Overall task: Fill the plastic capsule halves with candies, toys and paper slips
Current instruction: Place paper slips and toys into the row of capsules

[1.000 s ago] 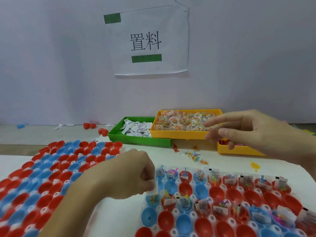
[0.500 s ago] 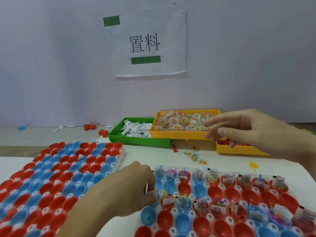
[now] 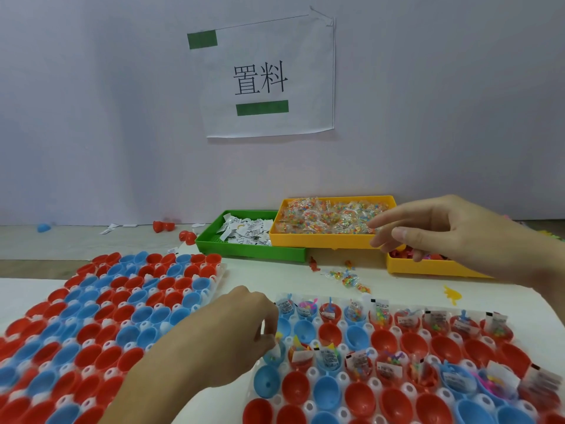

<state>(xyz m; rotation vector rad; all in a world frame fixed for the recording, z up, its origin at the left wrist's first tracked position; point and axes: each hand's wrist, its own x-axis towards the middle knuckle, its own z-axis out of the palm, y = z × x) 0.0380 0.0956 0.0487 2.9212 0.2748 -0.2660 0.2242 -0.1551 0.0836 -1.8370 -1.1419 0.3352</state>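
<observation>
The left hand (image 3: 232,335) has its grip pinched on a paper slip (image 3: 277,350) over a blue capsule half (image 3: 273,358) in the near rack (image 3: 312,403). The right hand (image 3: 452,231) hovers, grip loosely spread and empty, above two yellow trays (image 3: 321,240) beside one green tray (image 3: 241,250). Two racks sit on the worktop (image 3: 263,276).
</observation>
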